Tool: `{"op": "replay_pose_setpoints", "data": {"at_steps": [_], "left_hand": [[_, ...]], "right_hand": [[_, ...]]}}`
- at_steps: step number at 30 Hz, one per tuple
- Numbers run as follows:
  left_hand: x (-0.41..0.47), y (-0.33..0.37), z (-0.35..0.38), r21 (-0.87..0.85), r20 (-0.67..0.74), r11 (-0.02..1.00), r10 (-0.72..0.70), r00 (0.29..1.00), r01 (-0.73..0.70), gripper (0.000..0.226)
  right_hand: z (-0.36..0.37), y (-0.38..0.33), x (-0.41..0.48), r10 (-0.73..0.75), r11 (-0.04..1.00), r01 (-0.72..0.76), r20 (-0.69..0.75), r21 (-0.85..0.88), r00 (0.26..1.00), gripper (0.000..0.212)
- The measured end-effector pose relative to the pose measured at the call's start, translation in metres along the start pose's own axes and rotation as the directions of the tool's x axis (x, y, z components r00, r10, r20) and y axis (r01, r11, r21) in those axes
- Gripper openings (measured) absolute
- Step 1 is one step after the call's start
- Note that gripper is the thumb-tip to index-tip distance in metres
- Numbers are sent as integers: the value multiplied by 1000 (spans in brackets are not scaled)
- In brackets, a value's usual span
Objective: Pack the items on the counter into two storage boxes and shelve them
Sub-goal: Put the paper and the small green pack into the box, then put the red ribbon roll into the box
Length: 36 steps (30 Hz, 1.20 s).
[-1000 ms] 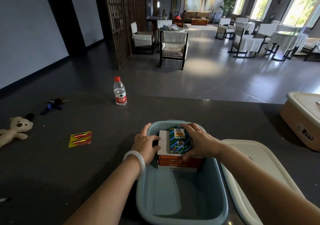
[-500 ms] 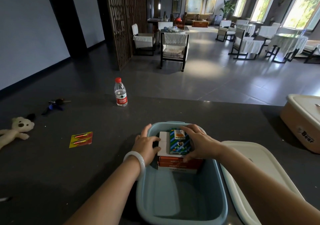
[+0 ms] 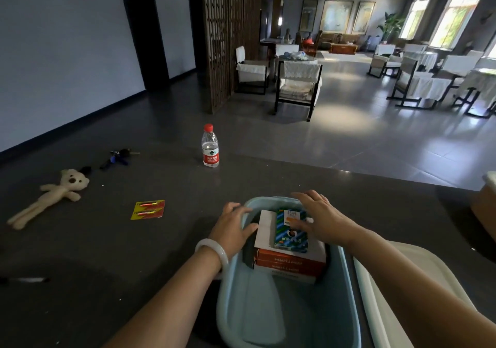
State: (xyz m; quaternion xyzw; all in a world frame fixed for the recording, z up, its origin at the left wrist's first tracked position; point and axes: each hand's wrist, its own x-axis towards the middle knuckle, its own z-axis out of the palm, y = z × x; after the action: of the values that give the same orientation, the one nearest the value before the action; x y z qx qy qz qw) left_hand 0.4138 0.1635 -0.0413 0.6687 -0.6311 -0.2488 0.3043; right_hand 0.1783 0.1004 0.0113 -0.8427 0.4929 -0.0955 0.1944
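**Q:** What lies nearest on the bench (image 3: 161,253)?
**A:** One pale-blue plastic tub (image 3: 233,294) with rounded corners. One white lid (image 3: 389,294) lies flat just to its right. At the tub's far end is a stack: flat orange cartons (image 3: 290,263), one white box (image 3: 265,229), and one small green carton (image 3: 291,229) on top.

**Q:** And the hands?
**A:** The left hand (image 3: 233,227) rests relaxed on the rim and grips nothing. The right hand (image 3: 319,216) is spread flat over the stack and grips nothing.

**Q:** Farther out?
**A:** One yellow card (image 3: 147,209), one cream plush bear (image 3: 53,194), one bunch of keys (image 3: 118,156), and one clear, red-capped bottle (image 3: 210,146).
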Motion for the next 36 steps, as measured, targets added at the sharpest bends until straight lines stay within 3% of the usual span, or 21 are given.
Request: {"op": "replay_pose_setpoints", "data": {"at_steps": [3,9,18,27,36], "left_hand": [[-10,-5,-14,-67,-12,997,-23,1000,23,48],[-46,-28,-52,-33,-101,970,-244,964,242,52],[-132,-79,-110,54,-329,871,-446,833,488,52],[-163,-124,-167,41,-354,813,-531,770,580,56],[-196,-180,-209,-5,-395,769,-588,705,639,54]], "right_hand": [[0,-18,11,-53,999,53,11,-3,999,71],[13,-75,40,-231,973,232,70,-11,970,72],[65,-189,72,-505,860,509,194,33,841,71],[118,-275,90,-562,812,582,325,41,761,70],[182,-339,113,-534,818,574,428,44,729,72]]}}
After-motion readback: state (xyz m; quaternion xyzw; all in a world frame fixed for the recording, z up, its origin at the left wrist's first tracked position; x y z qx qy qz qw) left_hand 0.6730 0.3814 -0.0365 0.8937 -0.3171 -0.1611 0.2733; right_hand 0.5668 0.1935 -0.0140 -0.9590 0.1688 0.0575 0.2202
